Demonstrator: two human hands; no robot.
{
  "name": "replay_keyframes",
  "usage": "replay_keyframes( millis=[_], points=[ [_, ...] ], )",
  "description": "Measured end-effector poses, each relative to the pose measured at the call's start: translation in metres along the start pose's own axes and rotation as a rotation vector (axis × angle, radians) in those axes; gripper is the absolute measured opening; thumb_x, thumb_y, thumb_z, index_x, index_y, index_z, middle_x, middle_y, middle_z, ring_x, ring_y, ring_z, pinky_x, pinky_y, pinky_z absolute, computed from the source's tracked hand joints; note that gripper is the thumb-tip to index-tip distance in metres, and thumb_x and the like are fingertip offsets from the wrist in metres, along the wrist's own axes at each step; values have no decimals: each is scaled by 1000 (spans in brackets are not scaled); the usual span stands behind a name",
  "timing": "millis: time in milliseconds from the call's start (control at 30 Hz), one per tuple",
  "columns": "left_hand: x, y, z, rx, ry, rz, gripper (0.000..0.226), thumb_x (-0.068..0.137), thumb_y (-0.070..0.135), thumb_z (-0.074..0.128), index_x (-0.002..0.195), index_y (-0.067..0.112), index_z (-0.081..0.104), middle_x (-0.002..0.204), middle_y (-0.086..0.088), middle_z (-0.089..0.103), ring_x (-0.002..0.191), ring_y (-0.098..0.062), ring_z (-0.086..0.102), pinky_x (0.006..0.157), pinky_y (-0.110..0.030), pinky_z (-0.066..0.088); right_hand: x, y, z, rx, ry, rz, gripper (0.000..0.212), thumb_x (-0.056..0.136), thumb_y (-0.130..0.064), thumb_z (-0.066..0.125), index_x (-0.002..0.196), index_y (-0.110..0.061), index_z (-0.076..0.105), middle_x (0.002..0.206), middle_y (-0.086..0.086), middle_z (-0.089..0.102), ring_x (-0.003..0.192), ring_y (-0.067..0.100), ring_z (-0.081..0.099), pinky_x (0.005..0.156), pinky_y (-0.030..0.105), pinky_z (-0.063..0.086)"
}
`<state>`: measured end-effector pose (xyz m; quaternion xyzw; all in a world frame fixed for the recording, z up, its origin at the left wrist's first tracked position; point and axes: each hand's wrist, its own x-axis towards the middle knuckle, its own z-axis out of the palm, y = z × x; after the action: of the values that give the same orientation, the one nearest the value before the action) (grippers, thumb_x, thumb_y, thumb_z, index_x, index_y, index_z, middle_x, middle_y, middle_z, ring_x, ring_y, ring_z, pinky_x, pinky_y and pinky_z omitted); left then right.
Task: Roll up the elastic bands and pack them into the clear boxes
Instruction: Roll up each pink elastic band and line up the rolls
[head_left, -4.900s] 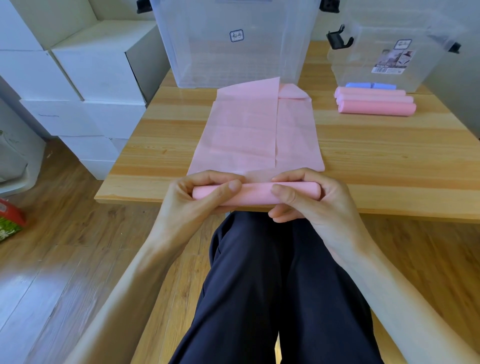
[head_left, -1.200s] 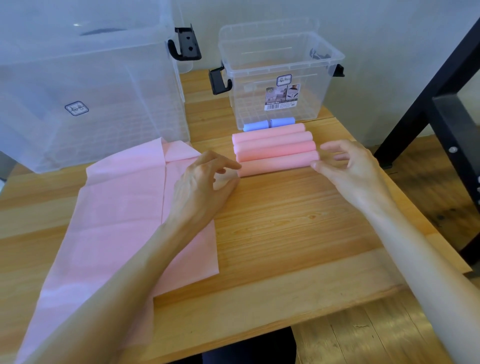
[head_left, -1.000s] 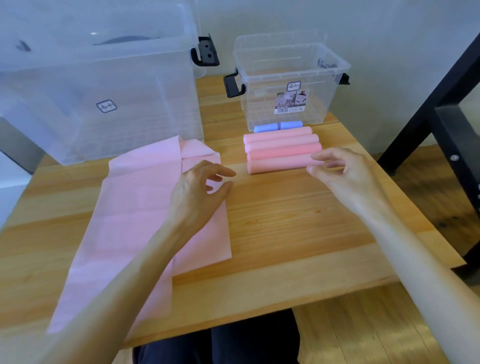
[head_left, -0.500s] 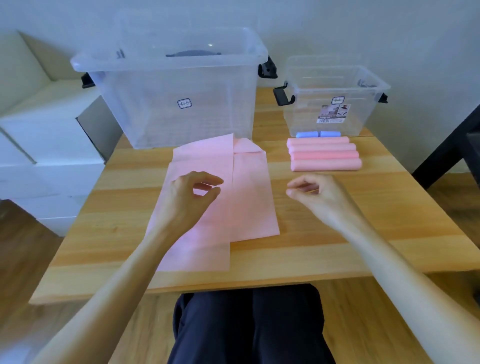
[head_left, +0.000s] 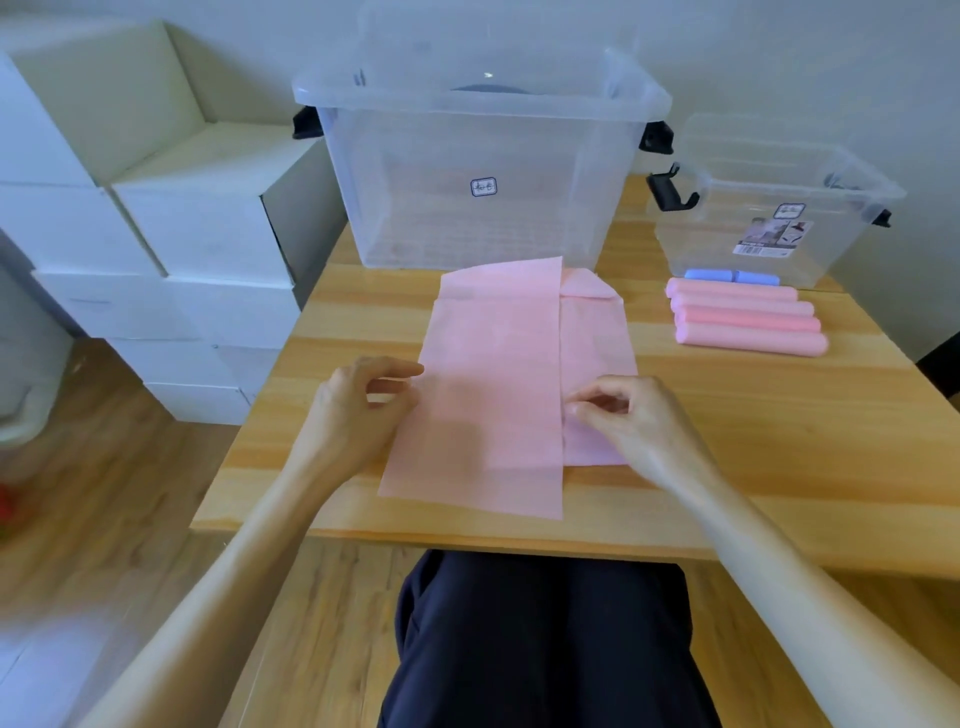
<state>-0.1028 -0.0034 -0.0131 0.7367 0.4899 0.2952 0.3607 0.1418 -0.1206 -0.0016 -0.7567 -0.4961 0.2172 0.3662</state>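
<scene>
so I've got both hands half-curled and empty, left hand (head_left: 358, 410) at the flat pink band's (head_left: 493, 384) left edge, right hand (head_left: 628, 415) over its right side, lined up for rolling, four rolls (head_left: 748, 325) parked by the small box (head_left: 779, 208).

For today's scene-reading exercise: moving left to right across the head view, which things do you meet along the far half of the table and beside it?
white boxes → large clear box → small clear box
</scene>
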Motion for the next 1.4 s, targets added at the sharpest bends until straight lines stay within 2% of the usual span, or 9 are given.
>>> replay_keyframes(
  millis=[167,333,567,733,900,1067,1167,1300,1400],
  points=[
    [7,1,-5,-60,-44,-70,30,94,18,65,123,26,66,114,14,68,105,-4,64,80,-21,48,12,-3,20,-128,125,-4,14,86,-23,74,97,-15,75,74,-18,57,79,14,59,95,40,45],
    [24,3,-1,-261,-39,-172,36,94,13,65,130,13,60,101,5,72,80,-9,72,70,-14,56,24,-8,30,-102,161,15,14,80,-29,79,74,-35,67,72,-18,62,85,22,63,92,53,46],
    [62,6,0,-234,-48,-250,23,90,21,71,109,8,70,78,-4,74,64,-9,66,58,-16,56,57,-12,27,-116,231,41,6,85,-29,73,87,-23,76,84,-9,69,89,23,64,94,50,46],
    [75,7,5,-129,-95,-203,6,84,20,78,82,16,74,61,1,66,52,-3,59,49,-15,51,65,-12,33,-105,215,15,23,78,-24,81,68,-37,64,70,-20,60,83,19,63,92,50,46],
    [76,9,7,-113,-99,-130,6,90,21,70,88,17,73,75,4,70,64,-6,63,61,-22,54,70,-8,26,47,166,47,23,82,-15,76,67,-30,66,68,-15,63,60,-1,53,67,16,43],
    [69,23,8,-490,-131,-115,10,97,14,62,89,8,65,77,2,75,76,-11,73,70,-21,58,69,-11,5,198,185,8,14,91,-13,64,80,-21,61,77,-6,66,60,-7,53,59,7,36],
    [70,33,18,-599,-126,-93,5,96,12,64,93,10,61,75,0,74,73,-13,72,72,-27,60,70,-8,-8,222,198,13,17,94,-17,63,80,-27,60,80,-9,66,61,-7,55,61,11,39],
    [76,46,30,-620,-127,-32,6,97,9,61,98,13,56,78,-3,71,68,-13,68,65,-26,58,76,-1,-26,279,204,26,10,92,-15,66,82,-19,64,79,-4,72,71,12,65,79,36,52],
    [86,53,38,-562,-103,6,10,97,3,57,95,12,61,88,-1,70,70,-11,66,60,-24,56,89,3,-35,272,188,33,9,88,-8,70,84,-16,69,77,-6,70,71,10,63,79,36,52]
  ],
)
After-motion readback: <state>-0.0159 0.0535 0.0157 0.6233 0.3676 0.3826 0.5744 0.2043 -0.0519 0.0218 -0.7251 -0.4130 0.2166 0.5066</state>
